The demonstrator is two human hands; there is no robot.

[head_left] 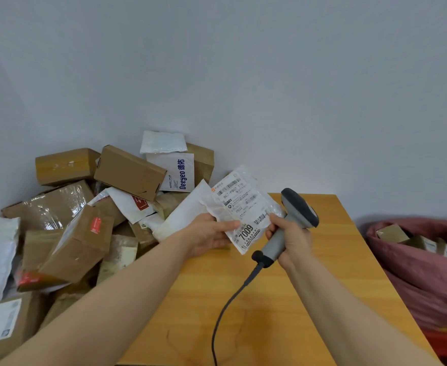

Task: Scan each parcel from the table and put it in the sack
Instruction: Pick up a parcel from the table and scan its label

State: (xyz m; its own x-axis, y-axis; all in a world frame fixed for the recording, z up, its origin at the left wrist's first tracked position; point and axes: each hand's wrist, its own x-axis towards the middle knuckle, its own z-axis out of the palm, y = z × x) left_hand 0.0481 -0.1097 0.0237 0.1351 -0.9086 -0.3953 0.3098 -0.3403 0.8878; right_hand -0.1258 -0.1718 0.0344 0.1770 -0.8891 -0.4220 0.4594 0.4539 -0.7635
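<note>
Left hand (207,235) held a white poly parcel (243,207) in the air above the far part of the surface (309,299), toward its far left corner. The thumb lay on the label face and the fingers (217,244) were curled under the near left corner. Right hand (289,240) was wrapped round the grey handle of the scanner (296,210). The scanner head sat just beside the parcel's right edge, and its cable (227,305) trailed back over the near edge.

Handling: the parcel looked thin, light and floppy, with crinkled, probably slick film. A pinch at a corner or edge should be enough, keeping the thumb off the barcode and the label flat for the read. Little breakage risk by the look of it.

Writing: the label showed a big "7009", with "P802" higher up and barcodes near the top. The rest was too small to read. In the pile of parcels (84,207) along the left edge, one white mailer (177,171) read "Deeyeo 德佑".

The sack (423,273), dark red, sat off the right edge with boxes already in it.
</note>
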